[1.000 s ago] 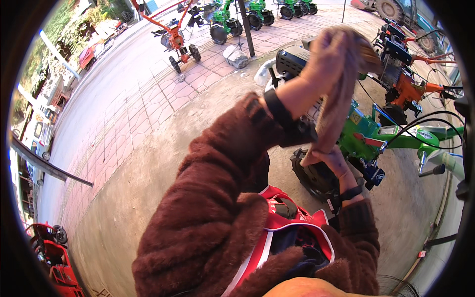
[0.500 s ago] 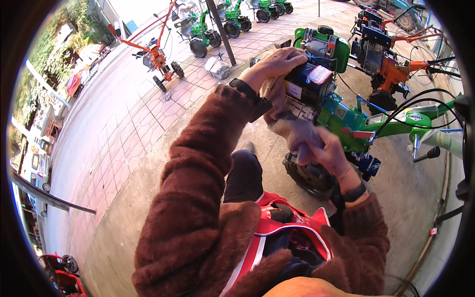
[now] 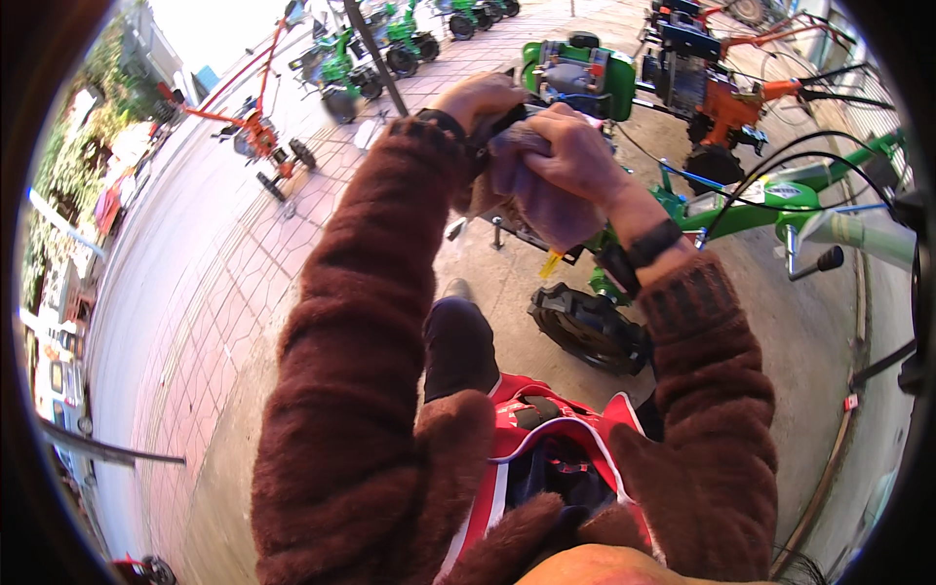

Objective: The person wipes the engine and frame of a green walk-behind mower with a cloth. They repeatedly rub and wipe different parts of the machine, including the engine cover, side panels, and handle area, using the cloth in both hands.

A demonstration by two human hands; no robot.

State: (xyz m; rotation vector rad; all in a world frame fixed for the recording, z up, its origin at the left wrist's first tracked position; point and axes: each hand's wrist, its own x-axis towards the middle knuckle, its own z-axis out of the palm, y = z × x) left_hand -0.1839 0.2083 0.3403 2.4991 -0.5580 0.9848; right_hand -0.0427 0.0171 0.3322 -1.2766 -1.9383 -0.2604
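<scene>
My right hand [image 3: 575, 161] is closed around a greyish-purple rag [image 3: 556, 210], bunched against the front of a green walk-behind tiller's engine [image 3: 575, 73]. Part of the cloth hangs below the fingers. Beside it, on the left, my left hand [image 3: 480, 95] lies over the engine's edge, its fingers stretched and partly hidden. Brownish cloth shows under that wrist; whether it joins the rag I cannot tell. A black lugged tire [image 3: 590, 330] and a yellow tag [image 3: 551, 263] show beneath my hands. The tiller's green handlebar [image 3: 770, 200] runs off to the right.
An orange tiller [image 3: 731, 102] stands close behind on the right. Another orange tiller [image 3: 258, 136] is on the paving at left, with several green tillers [image 3: 405, 39] farther back. A dark post [image 3: 375, 58] rises near them. At right runs a wall [image 3: 892, 409].
My right hand has moved up and left with the rag, from low beside the engine to next to my left hand. The whole view has shifted slightly.
</scene>
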